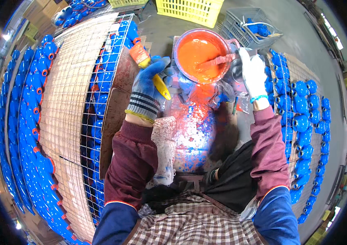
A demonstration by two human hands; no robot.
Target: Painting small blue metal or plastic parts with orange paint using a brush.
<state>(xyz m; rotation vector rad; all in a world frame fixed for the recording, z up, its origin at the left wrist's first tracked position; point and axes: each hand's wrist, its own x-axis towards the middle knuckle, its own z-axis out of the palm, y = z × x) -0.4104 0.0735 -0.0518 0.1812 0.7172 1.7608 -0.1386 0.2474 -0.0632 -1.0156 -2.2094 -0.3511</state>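
The left fingers (159, 65) are curled around a brush (162, 87), near the left edge of the bucket (176, 56). The right fingers (245, 57) are beside a stick (218, 60), which dips into orange paint (194, 50); whether they pinch it, I cannot tell. Blue parts (302, 122) lie rightward.

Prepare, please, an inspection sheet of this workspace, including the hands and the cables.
Surface: low worktop, spattered red and blue.
Job's things: bucket of orange paint with coated stick; yellow-handled paintbrush.
Clutter: spattered cardboard, left.
Left hand: gloved, gripping the paintbrush.
Right hand: white-gloved, near the stick's outer end; grip unclear.
Cables: none certain; pale strand at grey crate, kind unclear.
Surroundings: yellow crate; glossy blue parts both sides.
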